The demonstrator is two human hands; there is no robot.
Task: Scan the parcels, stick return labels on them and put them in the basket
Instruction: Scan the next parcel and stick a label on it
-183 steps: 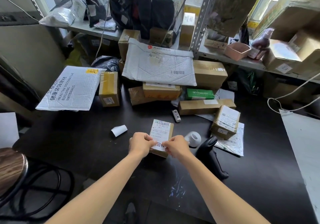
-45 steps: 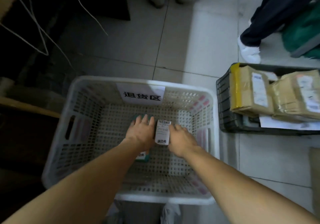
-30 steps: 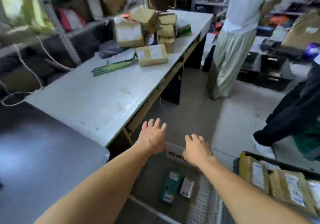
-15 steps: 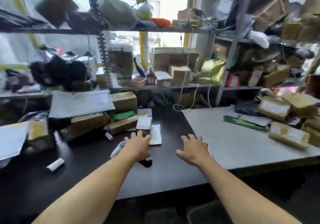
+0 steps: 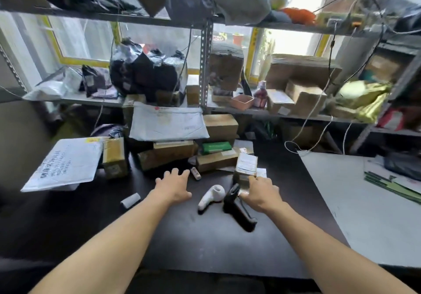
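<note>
Moved: both hands reach in from the basket; right hand (image 5: 262, 192) touches small taped cardboard parcel (image 5: 245, 172), grip unclear; left hand (image 5: 174, 185) spread, empty.
Handling: looks light, stiff; grasp opposite side faces.

- Lying on the dark matte table top (image 5: 205, 243): white handheld scanner (image 5: 211, 196), black handheld scanner (image 5: 238, 207), small white paper roll (image 5: 130, 200).
- Sitting farther back: small brown carton with white label (image 5: 245, 168), long flat brown cardboard box (image 5: 216, 160), white padded mailer with black print (image 5: 66, 164).
- Adjoining at right: pale grey table surface (image 5: 369, 214), carrying green flat strips (image 5: 394, 185).
</note>
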